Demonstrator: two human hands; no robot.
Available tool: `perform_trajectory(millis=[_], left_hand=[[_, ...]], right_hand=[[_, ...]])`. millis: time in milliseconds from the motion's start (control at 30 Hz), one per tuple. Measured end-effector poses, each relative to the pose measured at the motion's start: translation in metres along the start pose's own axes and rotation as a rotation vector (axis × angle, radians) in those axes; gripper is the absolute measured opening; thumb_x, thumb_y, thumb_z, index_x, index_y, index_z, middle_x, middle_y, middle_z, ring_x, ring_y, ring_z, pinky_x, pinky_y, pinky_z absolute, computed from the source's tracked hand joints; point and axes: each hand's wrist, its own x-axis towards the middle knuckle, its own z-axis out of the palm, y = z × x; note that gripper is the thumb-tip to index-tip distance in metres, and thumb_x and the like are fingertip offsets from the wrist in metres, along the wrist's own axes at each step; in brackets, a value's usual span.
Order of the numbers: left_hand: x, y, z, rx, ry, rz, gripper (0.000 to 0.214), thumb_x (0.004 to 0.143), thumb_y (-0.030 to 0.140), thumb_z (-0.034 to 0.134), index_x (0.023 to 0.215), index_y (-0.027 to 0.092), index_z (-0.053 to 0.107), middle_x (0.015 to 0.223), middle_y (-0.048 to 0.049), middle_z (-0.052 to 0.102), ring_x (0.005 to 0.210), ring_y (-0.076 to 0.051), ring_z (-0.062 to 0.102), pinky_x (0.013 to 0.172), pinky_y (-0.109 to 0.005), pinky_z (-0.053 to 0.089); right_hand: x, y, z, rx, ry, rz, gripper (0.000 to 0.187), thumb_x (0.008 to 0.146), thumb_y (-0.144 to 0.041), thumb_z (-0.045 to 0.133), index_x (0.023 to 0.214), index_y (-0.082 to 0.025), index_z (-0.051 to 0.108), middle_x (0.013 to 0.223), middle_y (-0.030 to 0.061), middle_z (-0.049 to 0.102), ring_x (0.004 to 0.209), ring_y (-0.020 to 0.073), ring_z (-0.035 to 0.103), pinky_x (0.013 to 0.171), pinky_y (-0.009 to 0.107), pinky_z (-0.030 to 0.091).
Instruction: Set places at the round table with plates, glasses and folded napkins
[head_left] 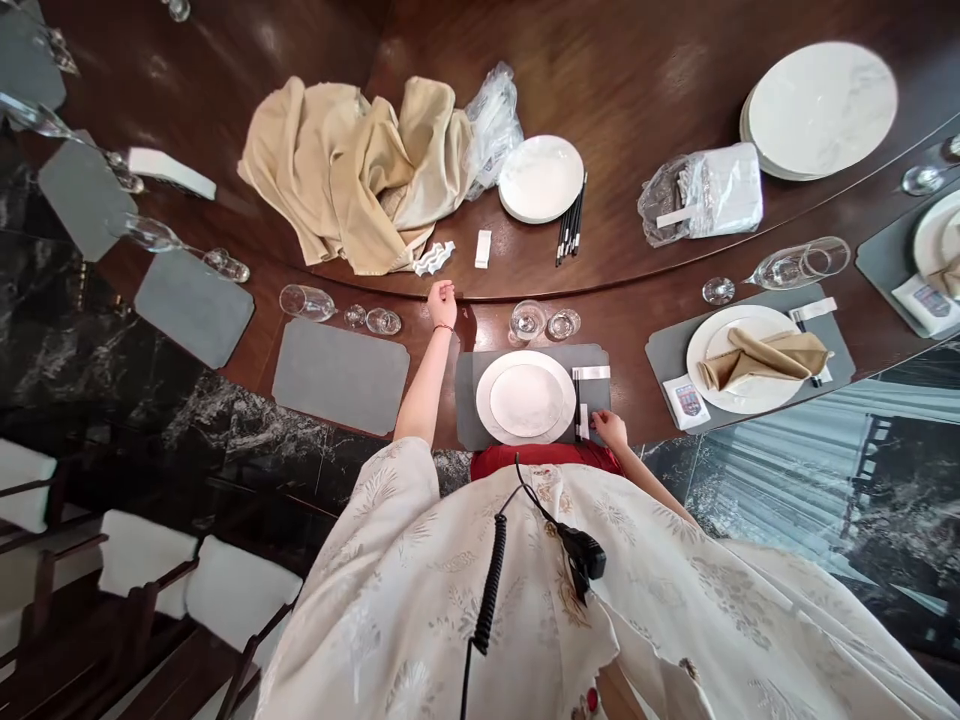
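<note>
My left hand (442, 303) rests at the raised table edge, fingers loosely curled, nothing showing in them. Just beyond it lie a white wavy piece (433, 258), a small white rest (483, 249) and a heap of beige cloth napkins (352, 170). My right hand (610, 429) is by the right edge of a grey placemat (469, 400), fingers pinched together; whatever they hold is too small to make out. Next to it are black chopsticks (577, 405) on a white rest (592, 373). Stacked white plates (525, 398) sit on the mat.
Beyond stand a pile of small plates (541, 178), loose chopsticks (572, 225), a plastic-wrapped pack (724, 192) and large plates (825, 108). Glasses (528, 320) line the mats. A set place with folded napkin (765, 358) is at right; chairs (236, 590) stand lower left.
</note>
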Motion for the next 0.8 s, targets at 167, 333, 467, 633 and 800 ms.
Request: perform_trajectory(millis=[167,333,467,633,800], left_hand=[[0.048,0.024,0.018,0.44,-0.236,0.085,0.042,0.098,0.024,0.054,0.137,0.013,0.064,0.145,-0.0186,0.064,0.142,-0.028,0.057,0.125,-0.043,0.039],[0.04,0.028,0.043,0.831,-0.425,-0.04,0.105,0.086,0.056,0.072,0.166,0.003,0.028,0.175,-0.0298,0.013,0.165,-0.044,0.008,0.131,-0.061,0.017],[0.029,0.019,0.045,0.92,-0.478,-0.031,0.133,0.077,0.071,0.074,0.172,0.008,0.005,0.177,-0.0251,-0.01,0.165,-0.041,-0.012,0.132,-0.06,0.003],[0.031,0.015,0.038,0.932,-0.506,-0.045,0.133,0.078,0.075,0.071,0.172,0.012,0.001,0.177,-0.0223,-0.014,0.165,-0.038,-0.015,0.132,-0.058,0.0],[0.029,0.021,0.036,0.943,-0.504,-0.047,0.134,0.078,0.076,0.07,0.172,0.012,0.002,0.177,-0.0231,-0.012,0.165,-0.038,-0.013,0.132,-0.059,0.002]], right_hand=[[0.016,-0.014,-0.018,0.174,0.154,0.018,0.026,0.092,-0.029,0.047,0.096,-0.02,0.071,0.077,0.0062,0.076,0.07,0.0216,0.07,0.075,0.03,0.053],[0.078,-0.071,-0.083,0.303,0.256,-0.146,0.031,0.087,-0.026,0.04,0.096,-0.02,0.07,0.081,0.0065,0.075,0.07,0.0197,0.068,0.073,0.03,0.055],[0.149,-0.146,-0.16,0.192,0.421,-0.347,0.034,0.092,-0.023,0.039,0.104,-0.019,0.071,0.095,0.0102,0.078,0.082,0.0225,0.07,0.087,0.038,0.057],[0.22,-0.241,-0.252,-0.211,0.552,-0.449,0.038,0.104,-0.024,0.04,0.123,-0.008,0.07,0.13,0.0239,0.068,0.115,0.0285,0.067,0.102,0.042,0.049],[0.251,-0.295,-0.287,-0.582,0.407,-0.299,0.06,0.112,-0.015,0.013,0.127,0.014,0.063,0.133,0.0343,0.061,0.127,0.0287,0.064,0.105,0.042,0.045]])
